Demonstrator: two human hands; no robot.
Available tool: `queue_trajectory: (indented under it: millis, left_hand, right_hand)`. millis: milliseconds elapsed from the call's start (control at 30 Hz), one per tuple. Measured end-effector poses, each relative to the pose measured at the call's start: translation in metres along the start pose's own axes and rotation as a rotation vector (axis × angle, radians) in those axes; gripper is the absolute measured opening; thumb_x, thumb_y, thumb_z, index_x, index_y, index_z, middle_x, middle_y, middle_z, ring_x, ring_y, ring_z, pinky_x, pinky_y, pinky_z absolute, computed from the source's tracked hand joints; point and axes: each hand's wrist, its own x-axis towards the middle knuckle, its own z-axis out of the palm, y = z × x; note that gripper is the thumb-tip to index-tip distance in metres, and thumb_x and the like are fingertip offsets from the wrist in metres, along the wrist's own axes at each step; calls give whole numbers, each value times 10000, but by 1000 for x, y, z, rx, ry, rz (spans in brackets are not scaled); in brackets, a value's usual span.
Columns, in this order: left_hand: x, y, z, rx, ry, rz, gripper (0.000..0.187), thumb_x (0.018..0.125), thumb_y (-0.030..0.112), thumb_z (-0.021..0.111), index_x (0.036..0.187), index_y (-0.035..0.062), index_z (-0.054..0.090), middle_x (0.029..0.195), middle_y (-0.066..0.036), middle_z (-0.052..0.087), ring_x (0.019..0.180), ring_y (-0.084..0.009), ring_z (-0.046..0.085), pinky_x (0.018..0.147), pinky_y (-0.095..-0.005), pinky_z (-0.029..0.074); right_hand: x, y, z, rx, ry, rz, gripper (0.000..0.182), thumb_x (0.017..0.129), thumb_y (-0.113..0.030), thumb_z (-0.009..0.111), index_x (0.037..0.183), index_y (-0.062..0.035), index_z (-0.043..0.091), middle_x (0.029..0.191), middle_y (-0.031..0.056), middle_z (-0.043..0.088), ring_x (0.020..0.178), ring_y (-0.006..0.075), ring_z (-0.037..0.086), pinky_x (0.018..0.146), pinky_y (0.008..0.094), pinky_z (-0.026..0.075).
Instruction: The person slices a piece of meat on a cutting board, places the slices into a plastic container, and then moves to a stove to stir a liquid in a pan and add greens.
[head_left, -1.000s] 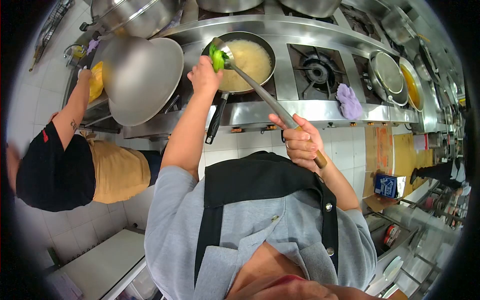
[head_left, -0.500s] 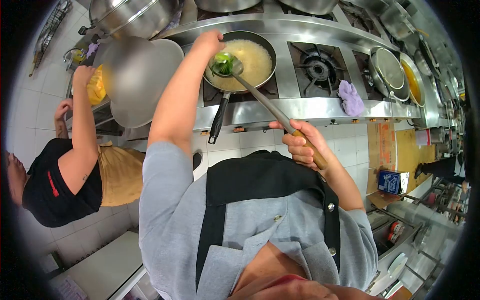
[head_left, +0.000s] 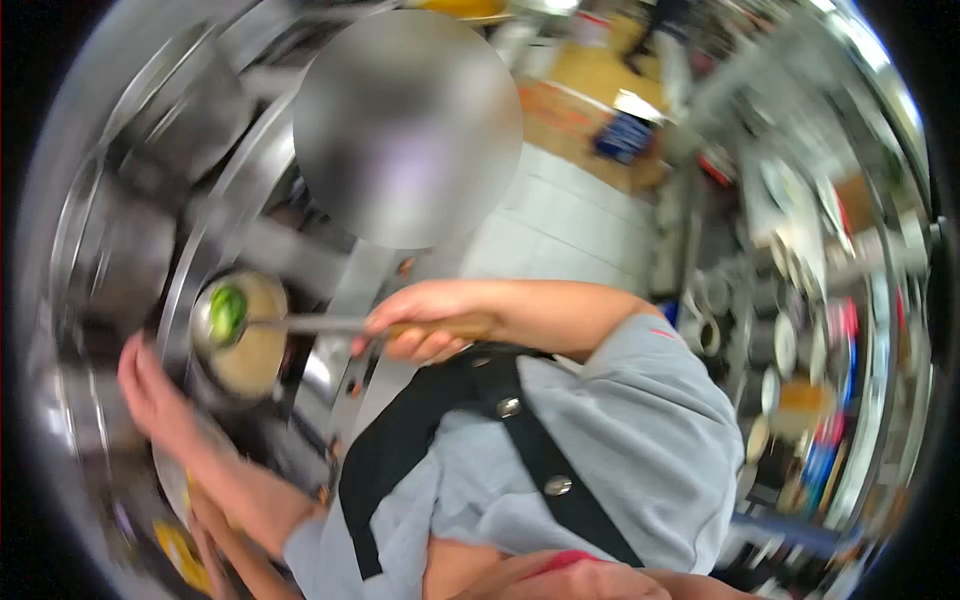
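The whole view is smeared by motion. My right hand (head_left: 418,322) is wrapped round the wooden handle of a long metal ladle (head_left: 310,324). The ladle's bowl is over the left part of a pan (head_left: 216,383) of pale, cloudy liquid (head_left: 260,350). Green vegetables (head_left: 228,313) lie in the bowl. My left hand (head_left: 148,388) is below and left of the pan in view, apart from the ladle and beside the large pots. Its fingers are blurred, and no object shows clearly in it.
Large metal pots (head_left: 190,115) line the left side. At the lower left are a co-worker's forearm (head_left: 245,550) and something yellow (head_left: 180,553). A blue box (head_left: 623,137) stands on cardboard. Shelves with dishes fill the right. A round blur hides the upper middle.
The view has swung round to the right, so the stove now appears at the left. My left hand has moved away from the ladle's bowl. My right hand keeps its grip on the handle.
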Motion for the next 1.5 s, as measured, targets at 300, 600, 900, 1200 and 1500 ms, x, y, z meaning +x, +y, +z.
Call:
queue_trajectory:
  millis: [300,600,900,1200,1500]
  left_hand:
    - [-11,88,105,-120,-184,272,167,969,36,459,1095,-11,558,1051,-56,546,910,-122,526,819,-231,430]
    - [-83,202,267,-346,-504,421,130,881,-46,584,998,9,565,959,-36,518,830,-104,480,754,-219,413]
    - [-166,289,406,-233,-859,391,82,822,-25,630,885,7,589,830,-53,538,729,-136,536,689,-244,448]
    - [-187,317,446,-71,-926,435,104,821,-26,624,916,-8,584,845,-90,560,748,-181,565,699,-282,474]
    - [-184,296,439,60,-787,558,134,850,-44,566,972,6,595,926,-112,575,815,-202,596,707,-304,499]
  right_hand:
    - [-157,14,9,-24,240,-467,335,967,-270,447,1202,-34,486,591,-42,395,368,44,357,282,216,279]
    - [-396,68,-3,41,886,-1031,324,946,-248,454,1214,-72,495,599,-47,410,369,30,374,286,205,291]
    - [-668,114,-115,160,1859,-1130,209,892,-277,550,952,-76,547,619,-21,500,439,78,448,379,237,358]
    - [-814,141,-217,78,2421,-760,198,835,-163,565,792,25,523,596,81,531,462,193,528,388,344,399]
    - [-814,125,-264,-200,2841,-53,308,807,-155,512,1040,44,545,971,249,660,855,365,667,782,434,517]
